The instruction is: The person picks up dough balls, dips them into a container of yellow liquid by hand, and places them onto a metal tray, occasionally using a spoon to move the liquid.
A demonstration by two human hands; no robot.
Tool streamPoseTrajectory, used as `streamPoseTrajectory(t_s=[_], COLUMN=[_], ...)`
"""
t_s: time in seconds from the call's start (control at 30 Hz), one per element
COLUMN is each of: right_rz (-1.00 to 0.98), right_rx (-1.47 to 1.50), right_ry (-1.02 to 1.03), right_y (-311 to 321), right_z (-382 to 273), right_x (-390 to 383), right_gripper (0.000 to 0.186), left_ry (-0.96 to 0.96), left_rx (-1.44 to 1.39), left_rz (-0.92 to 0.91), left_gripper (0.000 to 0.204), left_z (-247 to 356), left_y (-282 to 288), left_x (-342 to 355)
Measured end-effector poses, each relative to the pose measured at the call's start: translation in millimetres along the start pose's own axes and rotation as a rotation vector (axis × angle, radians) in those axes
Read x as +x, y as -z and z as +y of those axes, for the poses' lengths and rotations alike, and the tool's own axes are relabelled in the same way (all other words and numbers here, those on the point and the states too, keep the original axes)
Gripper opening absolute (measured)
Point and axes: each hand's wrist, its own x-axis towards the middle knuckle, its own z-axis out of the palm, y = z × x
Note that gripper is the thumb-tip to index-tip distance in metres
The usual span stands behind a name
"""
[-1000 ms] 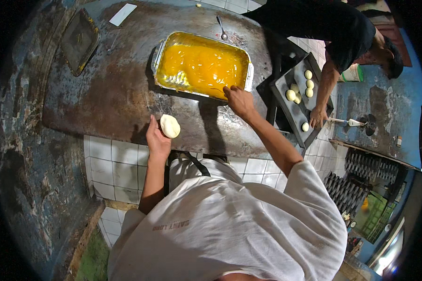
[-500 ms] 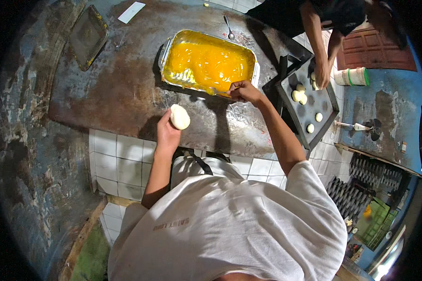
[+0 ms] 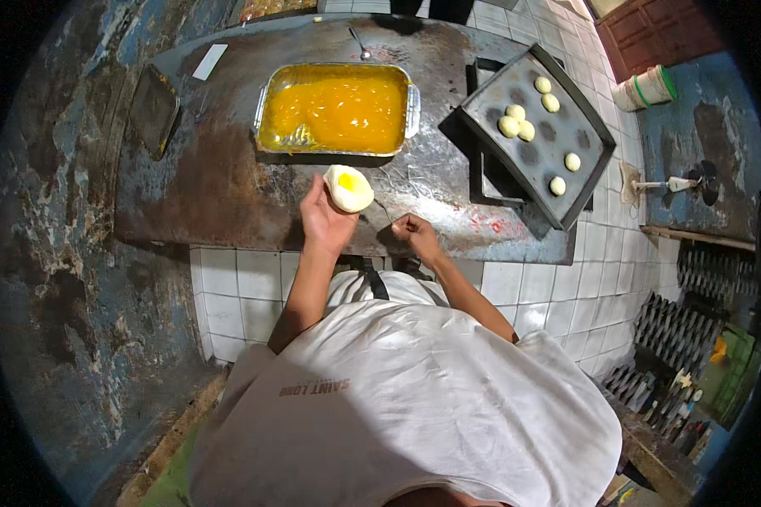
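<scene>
My left hand (image 3: pixel 327 218) holds a flattened round of pale dough (image 3: pixel 347 198) over the near part of the table, fingers curled beneath it. A dab of glossy yellow filling (image 3: pixel 346 181) sits on the dough. To its right, my right hand (image 3: pixel 416 237) is closed in a pinch around a thin utensil (image 3: pixel 386 211), whose far end points toward the dough; its exact kind is hard to make out. Just beyond both hands lies a foil-lined rectangular pan (image 3: pixel 411 110), spread with more yellow-orange filling (image 3: pixel 347 108).
At the right, a dark baking tray (image 3: pixel 503 165) holds several small dough balls (image 3: pixel 516 125) and rests on another tray. A metal spoon (image 3: pixel 363 49), a white card-like piece (image 3: pixel 210 62) and an old dark tray (image 3: pixel 154 111) lie farther off. A bare wall stands at left.
My right hand has drawn back from the pan to near the dough, which now bears yellow filling. My left hand appears farther right. The other person's hands have left the tray.
</scene>
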Motion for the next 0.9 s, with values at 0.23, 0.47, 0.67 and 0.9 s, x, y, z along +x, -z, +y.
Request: streamPoseTrajectory(t_s=[0.23,0.47,0.67,0.9], right_rz=[0.092,-0.318,-0.111,0.002], right_rx=[-0.300,-0.471,-0.927,-0.696], right_ry=[0.302,0.361,0.842,0.948], right_y=[-3,22,36,10], right_z=[-77,-162,-174,-194], right_x=[-2,-72,-95,-110], right_gripper=[0.041,0.074,0.054,0.029], left_ry=[0.170,-0.048,-0.041,-0.421], left_rx=[0.079,0.721,1.005,0.818], left_rz=[-0.130,-0.085,-0.083,-0.050], left_gripper=[0.063,0.037,0.067,0.040], left_z=[-56,-88,-94,-101], left_y=[-41,-23,-46,-68], left_x=[-32,-43,-70,-73])
